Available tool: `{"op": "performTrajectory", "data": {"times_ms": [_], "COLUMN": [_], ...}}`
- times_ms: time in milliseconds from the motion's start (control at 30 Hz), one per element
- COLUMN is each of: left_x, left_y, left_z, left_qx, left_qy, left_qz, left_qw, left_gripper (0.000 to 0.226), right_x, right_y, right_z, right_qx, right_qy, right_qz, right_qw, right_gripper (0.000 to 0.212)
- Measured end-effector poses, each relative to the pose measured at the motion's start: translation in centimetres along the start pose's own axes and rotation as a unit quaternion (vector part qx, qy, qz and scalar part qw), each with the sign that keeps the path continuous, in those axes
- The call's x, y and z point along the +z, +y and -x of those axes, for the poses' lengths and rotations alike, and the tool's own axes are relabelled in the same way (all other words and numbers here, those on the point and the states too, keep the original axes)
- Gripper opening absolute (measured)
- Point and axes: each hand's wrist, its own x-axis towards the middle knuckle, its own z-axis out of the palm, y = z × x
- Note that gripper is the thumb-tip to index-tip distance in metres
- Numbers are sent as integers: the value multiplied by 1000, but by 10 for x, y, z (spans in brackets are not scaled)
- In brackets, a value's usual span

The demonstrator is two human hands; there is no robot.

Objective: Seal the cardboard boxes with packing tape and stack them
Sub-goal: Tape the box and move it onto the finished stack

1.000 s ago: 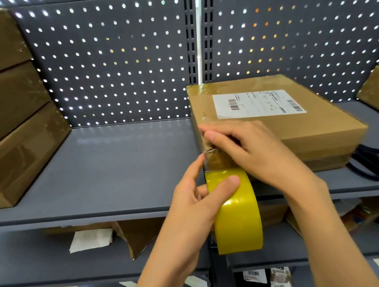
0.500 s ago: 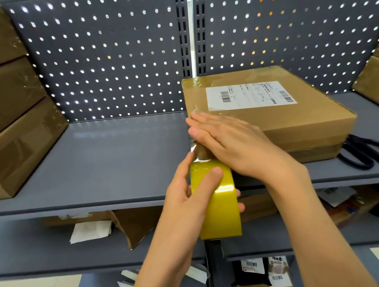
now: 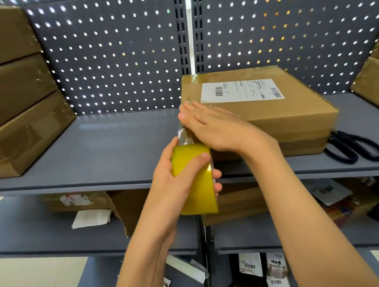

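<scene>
Taping the left end of the box on the shelf.

Left hand (image 3: 176, 176) has its grip curled round the yellow tape roll (image 3: 194, 179), held just off the shelf's (image 3: 111, 149) front edge — a short strip runs up from it to the near left corner of the cardboard box (image 3: 276, 109). Right hand (image 3: 215, 125) lies flat, fingers straight, pressing tape onto that corner. Box lies beyond and right of the roll; its left edge runs front to back, so the roll likely travels away along it. Sealed boxes (image 3: 7, 100) stacked at the shelf's left end.
</scene>
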Motion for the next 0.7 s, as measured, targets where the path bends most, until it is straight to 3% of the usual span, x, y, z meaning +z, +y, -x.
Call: {"op": "performTrajectory", "data": {"times_ms": [167,300,467,700], "left_x": [0,-4,-6,-6], "left_y": [1,3,7,11], "left_z": [-3,-3,-4,-2], "left_qx": [-1,-13,-21,-26], "left_qy": [-5,-17,-31,-37], "left_qz": [-1,-11,-28,-32], "left_qw": [1000,1000,999,998], "left_gripper": [53,44,9,6], "right_x": [2,1,0,13], "right_y": [-2,-8,-13,-6], "right_z": [-1,4,7,2], "right_qx": [16,34,53,59], "right_qy": [-5,18,15,67], "right_qz": [-7,-10,-19,0], "right_qw": [1000,999,998,996], "right_gripper": [49,47,47,47]}}
